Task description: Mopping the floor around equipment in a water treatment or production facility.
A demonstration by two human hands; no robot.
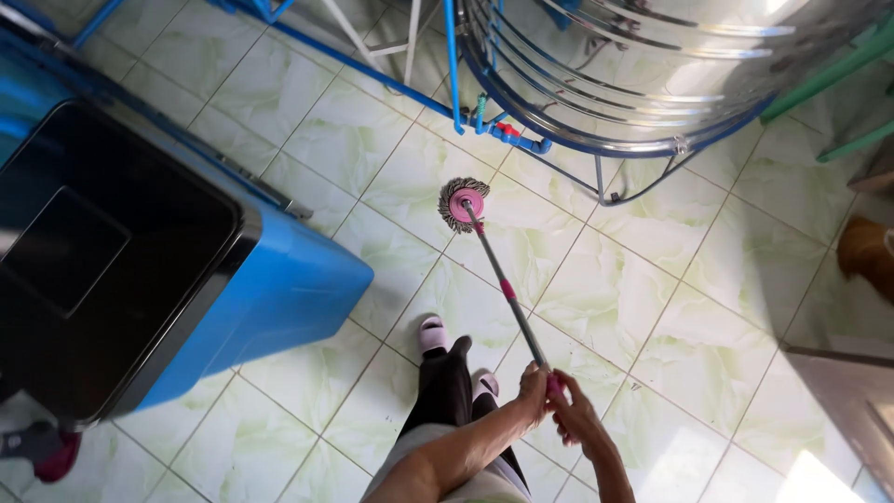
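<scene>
Left hand (534, 387) & right hand (575, 417) both wrapped tight round mop handle (507, 293), metal w/ pink grip; round stringy mop head (464, 204) on glossy green-white tile floor (652, 307), near blue washer (279, 279) w/ black lid.

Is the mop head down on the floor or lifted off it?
Down: the mop head lies flat on the tiled floor, strands spread around its pink disc.

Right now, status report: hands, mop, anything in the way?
Left hand and right hand grip mop handle. Mop head on tile. Metal tank stand just beyond.
</scene>
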